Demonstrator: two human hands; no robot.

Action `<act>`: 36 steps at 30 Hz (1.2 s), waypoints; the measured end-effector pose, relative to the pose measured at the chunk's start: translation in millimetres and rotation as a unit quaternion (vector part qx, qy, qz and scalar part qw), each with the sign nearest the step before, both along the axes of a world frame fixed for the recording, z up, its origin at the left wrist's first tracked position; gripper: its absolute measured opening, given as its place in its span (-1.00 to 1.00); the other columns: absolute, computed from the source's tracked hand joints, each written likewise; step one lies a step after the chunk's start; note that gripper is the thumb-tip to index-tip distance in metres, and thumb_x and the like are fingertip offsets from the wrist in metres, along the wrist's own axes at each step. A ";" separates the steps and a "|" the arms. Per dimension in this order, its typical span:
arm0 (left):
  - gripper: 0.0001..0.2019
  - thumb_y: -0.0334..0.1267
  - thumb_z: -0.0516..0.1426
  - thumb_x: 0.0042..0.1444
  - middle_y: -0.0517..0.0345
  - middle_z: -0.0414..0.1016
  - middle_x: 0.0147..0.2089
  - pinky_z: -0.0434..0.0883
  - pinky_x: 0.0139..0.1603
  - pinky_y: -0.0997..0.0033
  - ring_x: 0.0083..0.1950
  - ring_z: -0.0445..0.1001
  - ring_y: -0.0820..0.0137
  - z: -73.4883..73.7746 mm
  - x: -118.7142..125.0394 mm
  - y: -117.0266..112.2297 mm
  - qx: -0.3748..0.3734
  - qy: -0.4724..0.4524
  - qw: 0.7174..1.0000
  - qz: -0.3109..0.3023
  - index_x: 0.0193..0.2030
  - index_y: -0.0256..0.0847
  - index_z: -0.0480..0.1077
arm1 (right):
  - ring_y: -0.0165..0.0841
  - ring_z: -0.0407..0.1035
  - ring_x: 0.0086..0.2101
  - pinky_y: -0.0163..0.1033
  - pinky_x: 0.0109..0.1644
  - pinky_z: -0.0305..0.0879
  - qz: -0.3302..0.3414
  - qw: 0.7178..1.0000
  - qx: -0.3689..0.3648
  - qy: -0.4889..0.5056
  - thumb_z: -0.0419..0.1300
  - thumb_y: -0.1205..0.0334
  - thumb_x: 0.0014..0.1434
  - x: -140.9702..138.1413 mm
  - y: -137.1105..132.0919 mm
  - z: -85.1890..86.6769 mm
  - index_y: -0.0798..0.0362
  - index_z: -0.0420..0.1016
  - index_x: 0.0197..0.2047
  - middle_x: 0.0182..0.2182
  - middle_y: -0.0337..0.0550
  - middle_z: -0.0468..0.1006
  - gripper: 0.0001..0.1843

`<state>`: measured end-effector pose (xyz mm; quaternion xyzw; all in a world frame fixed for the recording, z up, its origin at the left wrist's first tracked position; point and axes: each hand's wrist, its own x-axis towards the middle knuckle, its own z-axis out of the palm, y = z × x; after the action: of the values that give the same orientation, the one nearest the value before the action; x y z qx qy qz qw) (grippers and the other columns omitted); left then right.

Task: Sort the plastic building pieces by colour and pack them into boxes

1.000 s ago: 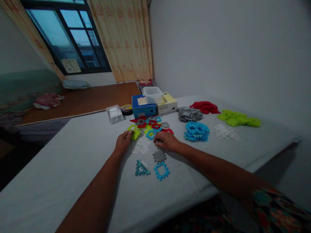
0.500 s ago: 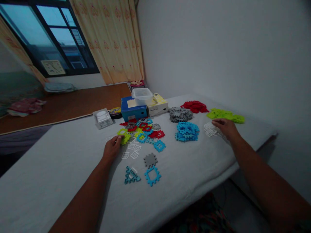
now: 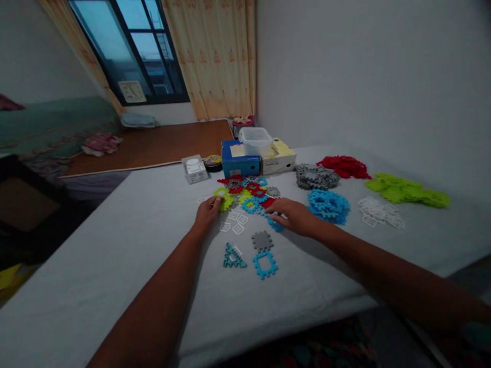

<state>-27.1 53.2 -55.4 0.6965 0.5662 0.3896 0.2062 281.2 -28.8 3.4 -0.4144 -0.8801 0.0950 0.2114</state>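
Observation:
My left hand [image 3: 207,212] is closed at the left edge of a mixed heap of toothed plastic building pieces, its thumb and fingertips on a lime-green interlocking piece [image 3: 226,204]. Over the right side of that heap reaches my right hand [image 3: 293,215], fingers apart and holding nothing visible. It partly covers a blue piece [image 3: 275,225] and a red one [image 3: 269,202]. Several small white grid pieces [image 3: 238,228] lie between the hands. Closer to me are a grey square piece [image 3: 262,240], a blue square frame [image 3: 265,264] and a teal triangle [image 3: 233,257].
Sorted piles stand to the right: blue [image 3: 329,206], grey [image 3: 316,177], red [image 3: 344,166], white [image 3: 380,212] and lime green [image 3: 408,190]. Behind the heap are a blue box [image 3: 241,166], a yellow-white box [image 3: 279,162], a clear tub [image 3: 255,141] and a small white box [image 3: 195,174].
My right hand has left the white pile and come left to the mixed heap, its fingers now spread. My left hand stays at the lime-green piece. The camera has turned left.

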 end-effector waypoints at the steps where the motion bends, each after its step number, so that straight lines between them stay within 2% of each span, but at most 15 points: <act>1: -0.49 0.03 -0.07 0.20 -0.04 0.62 -0.08 0.40 0.04 0.22 -0.04 0.53 0.17 -0.6 -0.3 0.0 -0.001 -0.001 1.000 0.000 -0.09 -0.28 0.56 | -0.24 0.42 -0.04 -0.14 0.06 0.31 0.023 0.999 -0.009 -0.022 0.16 0.25 0.28 -20.7 4.6 -3.7 0.04 0.54 0.01 -0.06 -0.01 0.57 -0.74; 4: -0.50 0.03 -0.07 0.22 -0.03 0.62 -0.09 0.41 0.01 0.23 -0.06 0.53 0.19 -1.8 -1.0 -0.1 -0.008 -0.009 1.000 -0.004 -0.06 -0.27 0.55 | -0.20 0.39 0.00 -0.13 0.07 0.29 0.040 0.995 -0.022 -0.089 0.15 0.27 0.29 -63.4 19.8 -13.2 0.07 0.51 0.05 -0.03 0.04 0.53 -0.72; 7: -0.51 0.03 -0.07 0.22 -0.02 0.62 -0.08 0.41 0.01 0.25 -0.06 0.53 0.21 -3.6 -0.9 0.8 -0.017 -0.018 1.000 -0.006 -0.05 -0.25 0.54 | -0.17 0.39 -0.03 -0.15 -0.02 0.31 0.029 0.988 -0.018 -0.151 0.17 0.25 0.28 -81.4 30.5 -17.8 0.06 0.51 0.03 -0.05 0.05 0.50 -0.73; 9: -0.51 0.02 -0.07 0.22 -0.02 0.62 -0.07 0.40 0.02 0.26 -0.05 0.53 0.21 -5.2 -0.6 1.9 -0.014 -0.024 1.000 -0.008 -0.05 -0.26 0.54 | -0.16 0.38 -0.04 -0.16 -0.05 0.30 0.027 0.986 -0.019 -0.164 0.19 0.22 0.27 -83.5 33.3 -19.5 0.05 0.50 0.02 -0.07 0.03 0.49 -0.74; 15: -0.53 0.01 -0.06 0.23 0.00 0.62 -0.10 0.40 0.01 0.25 -0.03 0.52 0.21 -8.2 0.4 3.8 -0.019 -0.028 0.999 0.001 -0.05 -0.23 0.55 | -0.21 0.37 -0.05 -0.18 0.00 0.26 0.008 0.992 -0.051 -0.111 0.21 0.22 0.26 -76.0 29.9 -24.5 0.08 0.48 -0.04 -0.07 0.00 0.49 -0.78; 21: -0.53 -0.01 -0.06 0.23 -0.03 0.62 -0.10 0.40 0.01 0.23 -0.07 0.52 0.20 -4.4 1.4 -0.5 -0.007 -0.032 0.999 -0.008 -0.07 -0.27 0.56 | -0.11 0.36 -0.01 -0.15 -0.09 0.29 -0.022 0.988 -0.029 -0.147 0.19 0.06 0.27 -83.6 22.4 -23.2 0.04 0.44 0.03 -0.04 0.06 0.48 -0.67; 26: -0.53 -0.02 -0.07 0.24 0.00 0.62 -0.10 0.40 0.00 0.27 -0.07 0.53 0.23 -2.0 1.9 -1.7 -0.009 -0.017 1.000 -0.005 -0.06 -0.26 0.56 | -0.10 0.42 -0.10 -0.12 -0.05 0.29 -0.029 0.980 0.008 -0.197 0.08 0.23 0.31 -86.7 21.4 -19.9 0.13 0.51 -0.08 -0.15 0.14 0.56 -0.76; 28: -0.52 -0.02 -0.07 0.23 -0.01 0.63 -0.11 0.40 -0.01 0.28 -0.08 0.53 0.24 -1.9 1.9 -1.1 -0.010 -0.015 1.000 -0.005 -0.06 -0.27 0.56 | -0.11 0.44 -0.09 -0.11 -0.02 0.28 -0.053 0.983 0.011 -0.174 0.06 0.32 0.29 -83.8 23.2 -20.8 0.15 0.51 -0.03 -0.11 0.13 0.58 -0.74; 30: -0.52 -0.02 -0.07 0.23 -0.01 0.62 -0.11 0.41 -0.02 0.28 -0.10 0.54 0.24 -2.2 1.9 -0.5 -0.008 -0.016 1.000 -0.006 -0.07 -0.28 0.56 | -0.16 0.43 -0.04 -0.14 0.01 0.28 -0.066 0.992 -0.001 -0.106 0.06 0.36 0.28 -81.1 24.9 -22.9 0.12 0.49 0.04 -0.04 0.05 0.58 -0.69; 33: -0.52 -0.01 -0.07 0.23 -0.01 0.62 -0.11 0.41 -0.02 0.29 -0.10 0.54 0.24 -3.0 1.6 -0.1 -0.002 -0.018 1.000 -0.011 -0.08 -0.28 0.56 | -0.27 0.45 -0.06 -0.22 0.01 0.29 -0.022 0.999 -0.043 -0.009 0.06 0.38 0.27 -82.7 24.0 -26.6 0.05 0.51 0.03 -0.03 -0.09 0.59 -0.68; 36: -0.50 0.00 -0.08 0.23 -0.04 0.62 -0.11 0.41 -0.03 0.29 -0.09 0.54 0.23 -3.6 1.4 -0.5 0.003 -0.024 1.000 -0.012 -0.09 -0.30 0.56 | -0.28 0.45 -0.08 -0.22 0.02 0.28 0.030 0.997 -0.071 -0.004 0.10 0.35 0.26 -89.6 19.3 -29.6 0.06 0.55 -0.01 -0.08 -0.08 0.60 -0.72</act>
<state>-25.7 52.7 -59.1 0.6946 0.5514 0.4051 0.2222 191.6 -9.5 -26.2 -0.4025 -0.8840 0.1613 0.1748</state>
